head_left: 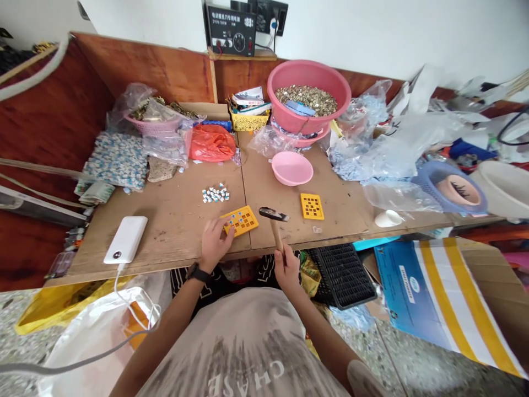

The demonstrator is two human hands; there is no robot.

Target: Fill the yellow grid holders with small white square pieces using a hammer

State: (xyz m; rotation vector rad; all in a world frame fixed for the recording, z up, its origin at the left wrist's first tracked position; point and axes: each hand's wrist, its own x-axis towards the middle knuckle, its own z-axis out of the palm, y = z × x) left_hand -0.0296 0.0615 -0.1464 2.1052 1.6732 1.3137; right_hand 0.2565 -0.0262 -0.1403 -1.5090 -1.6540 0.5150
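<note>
My right hand [287, 267] is wrapped round the wooden handle of a hammer [276, 229]. The hammer's dark head is raised near the table's front edge, to the right of a yellow slotted tray [248, 217]. At that tray's left end is my left hand [215, 240], thumb along the near side and fingers over the top, gripping it. Small blue-and-white pieces sit in some of the tray's slots. Behind it lies a loose pile of small white-and-blue pieces [215, 193]. A second yellow slotted tray [312, 206] rests to the right of the hammer.
A pink bowl [292, 169] stands mid-table, before a large pink basin [344, 91] of small brass-coloured parts. A white power bank [126, 240] with a cable lies at left. Plastic bags [380, 157] crowd the right, near a tipped white cup [387, 219]. An orange-red bag [212, 143] lies at the back.
</note>
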